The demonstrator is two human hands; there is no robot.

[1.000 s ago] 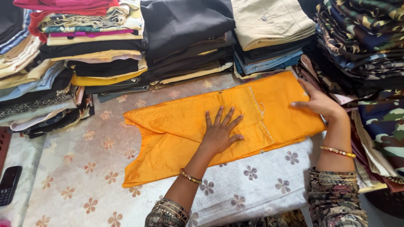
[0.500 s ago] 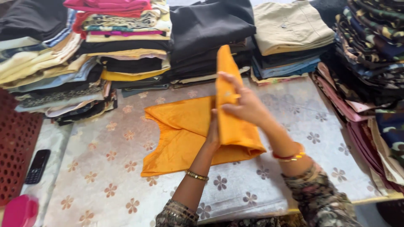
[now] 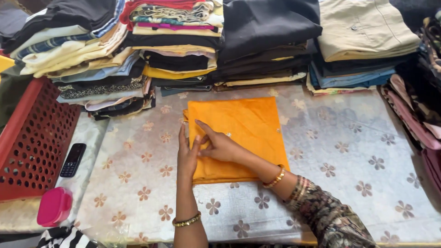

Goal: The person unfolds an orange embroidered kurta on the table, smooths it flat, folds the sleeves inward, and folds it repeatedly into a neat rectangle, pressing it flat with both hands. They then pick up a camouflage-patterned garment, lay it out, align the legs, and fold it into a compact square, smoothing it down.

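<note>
A bright orange cloth folded into a rectangle (image 3: 239, 135) lies flat on the silvery flower-patterned table cover (image 3: 349, 151), just before stacks of folded clothes (image 3: 183, 50). The left hand (image 3: 187, 154) stands edge-on against its left side, fingers straight, squaring the fold. The right hand (image 3: 219, 144) lies open and flat on top, gripping nothing, pressing the layers so they stay put.

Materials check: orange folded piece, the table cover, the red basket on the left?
Orange folded garment: looks like woven cotton, matte, with soft creases; fibre uncertain. Both hands, left hand and right hand, rest on it.
Table cover: probably plastic-coated or satin-like sheet, since it shines and carries a printed flower pattern.
Red basket: looks like rigid moulded plastic, with a regular grid of holes.
</note>
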